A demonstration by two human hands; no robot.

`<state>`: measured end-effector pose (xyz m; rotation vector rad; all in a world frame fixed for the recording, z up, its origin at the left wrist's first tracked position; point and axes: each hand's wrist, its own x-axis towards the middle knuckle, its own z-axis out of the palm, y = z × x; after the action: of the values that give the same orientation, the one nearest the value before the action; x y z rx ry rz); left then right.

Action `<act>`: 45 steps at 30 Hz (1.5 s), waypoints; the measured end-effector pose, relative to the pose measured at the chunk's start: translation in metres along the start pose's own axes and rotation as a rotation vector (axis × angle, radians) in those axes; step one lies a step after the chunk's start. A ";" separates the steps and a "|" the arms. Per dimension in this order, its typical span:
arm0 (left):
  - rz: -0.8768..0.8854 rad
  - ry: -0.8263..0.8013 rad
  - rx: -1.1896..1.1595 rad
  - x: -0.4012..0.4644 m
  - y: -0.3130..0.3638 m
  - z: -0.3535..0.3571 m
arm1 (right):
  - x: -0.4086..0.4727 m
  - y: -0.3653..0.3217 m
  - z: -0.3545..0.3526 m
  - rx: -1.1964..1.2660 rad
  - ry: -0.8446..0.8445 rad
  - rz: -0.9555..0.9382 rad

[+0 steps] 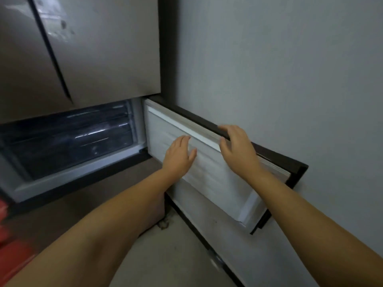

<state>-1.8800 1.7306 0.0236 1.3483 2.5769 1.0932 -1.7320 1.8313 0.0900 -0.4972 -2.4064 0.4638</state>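
Right grip [238, 148] clasps the top edge of the freezer door [217, 183], fingers curled over its dark outer frame, thumb on the ribbed white liner. Left grip [180, 156] lies flat, fingers straight, against that liner. Door stands open beside the grey wall [290, 79].

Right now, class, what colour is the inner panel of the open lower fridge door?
White plastic, on the lower fridge door, inside its dark brown edge; head view.

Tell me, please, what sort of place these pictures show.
Probably a home kitchen corner: a refrigerator stands beside a plain wall, its lower door, which the right hand grips, swung open on clear freezer drawers.
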 end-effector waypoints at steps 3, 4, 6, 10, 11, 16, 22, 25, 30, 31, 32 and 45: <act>-0.274 -0.039 -0.202 -0.021 -0.049 -0.025 | 0.013 -0.030 0.056 0.223 -0.116 0.047; -0.388 -0.022 -0.265 -0.028 -0.076 -0.043 | 0.020 -0.045 0.086 0.351 -0.190 0.133; -0.623 0.074 -0.471 -0.034 -0.123 -0.072 | 0.031 -0.069 0.136 0.657 -0.373 0.405; -0.954 0.337 -0.842 -0.040 -0.211 -0.125 | 0.070 -0.106 0.228 1.018 -0.614 0.800; -0.986 0.384 -0.903 -0.038 -0.232 -0.135 | 0.083 -0.115 0.249 1.059 -0.649 0.835; -1.034 0.671 -1.174 -0.015 -0.321 -0.175 | 0.155 -0.147 0.355 1.230 -0.678 0.935; -0.982 0.957 -1.519 0.025 -0.388 -0.203 | 0.220 -0.168 0.438 1.471 -0.554 1.113; -0.963 1.021 -1.598 0.033 -0.405 -0.198 | 0.239 -0.167 0.457 1.503 -0.532 1.171; -0.937 1.092 -1.622 0.039 -0.409 -0.198 | 0.242 -0.162 0.465 1.513 -0.489 1.182; -0.927 1.099 -1.637 0.038 -0.406 -0.197 | 0.241 -0.162 0.463 1.491 -0.500 1.183; -0.929 1.109 -1.648 0.037 -0.402 -0.197 | 0.239 -0.163 0.460 1.474 -0.510 1.190; -1.179 1.129 -1.560 -0.044 -0.289 -0.153 | 0.146 -0.134 0.368 1.178 -0.638 1.162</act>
<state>-2.1087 1.5027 -0.0466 -1.1312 1.0452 2.5770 -2.1067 1.7076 -0.0491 -1.2044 -1.5507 2.5731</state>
